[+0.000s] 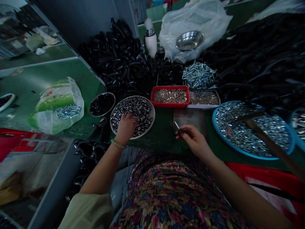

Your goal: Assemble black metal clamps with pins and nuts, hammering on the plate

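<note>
My left hand (128,124) reaches into a round pale tray (152,109) of small shiny metal parts (144,111). Its fingertips are down among the parts, so whether they pinch one is hidden. Over the front of a flat metal plate (189,119), my right hand (190,135) holds a bolt (176,125) with a dark piece at its lower end, between thumb and fingers. The silvery shaft points up and to the left. A red tray (188,101) of small pins lies beyond the two hands.
At the right is a blue basin (215,125) of metal pieces with a hammer (269,140) across it. Long bolts (199,74), a thermos (151,43) and black parts (128,70) stand behind. On the left lie a plastic bag (52,101) and a small dark-filled bowl (113,103).
</note>
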Tool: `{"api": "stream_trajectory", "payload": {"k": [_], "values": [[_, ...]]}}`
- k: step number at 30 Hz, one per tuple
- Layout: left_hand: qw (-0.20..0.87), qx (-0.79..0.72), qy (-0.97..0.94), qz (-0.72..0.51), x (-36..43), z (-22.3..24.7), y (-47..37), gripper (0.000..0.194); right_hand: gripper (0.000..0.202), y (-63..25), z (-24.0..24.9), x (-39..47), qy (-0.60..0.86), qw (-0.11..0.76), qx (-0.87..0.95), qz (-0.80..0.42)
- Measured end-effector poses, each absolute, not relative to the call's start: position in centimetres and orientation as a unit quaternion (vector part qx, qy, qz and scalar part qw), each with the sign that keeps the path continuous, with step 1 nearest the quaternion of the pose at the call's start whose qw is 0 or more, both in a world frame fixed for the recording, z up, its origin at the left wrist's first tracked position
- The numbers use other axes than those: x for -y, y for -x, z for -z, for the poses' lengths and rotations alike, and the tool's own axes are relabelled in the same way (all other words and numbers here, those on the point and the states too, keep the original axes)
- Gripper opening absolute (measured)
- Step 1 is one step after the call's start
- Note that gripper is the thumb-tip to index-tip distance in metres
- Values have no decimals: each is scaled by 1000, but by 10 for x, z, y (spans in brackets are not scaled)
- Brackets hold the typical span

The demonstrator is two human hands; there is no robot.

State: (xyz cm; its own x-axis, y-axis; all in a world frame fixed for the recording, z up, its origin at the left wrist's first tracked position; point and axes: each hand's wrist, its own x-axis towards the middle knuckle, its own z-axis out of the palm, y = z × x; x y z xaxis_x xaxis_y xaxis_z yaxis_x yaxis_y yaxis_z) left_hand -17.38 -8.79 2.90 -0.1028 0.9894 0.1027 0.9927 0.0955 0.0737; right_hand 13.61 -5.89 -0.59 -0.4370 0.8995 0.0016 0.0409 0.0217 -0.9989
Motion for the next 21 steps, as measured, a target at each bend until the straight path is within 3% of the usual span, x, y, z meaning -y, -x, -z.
{"api": "stream_trajectory", "payload": {"k": [4,10,13,17,21], "values": [[10,712,700,56,80,-23,178,21,15,-135,9,59,389,377,622,-565],[-43,791,578,199,68,-34,173,23,21,-148,3,66,356,371,700,-496],[-207,779,517,288,62,-43,137,23,25,-156,-6,70,263,327,800,-429],[-523,595,489,365,64,-51,52,42,32,-171,-13,73,238,304,844,-373],[-620,494,517,324,50,-48,-21,55,45,-211,-7,73,329,368,806,-326]]}}
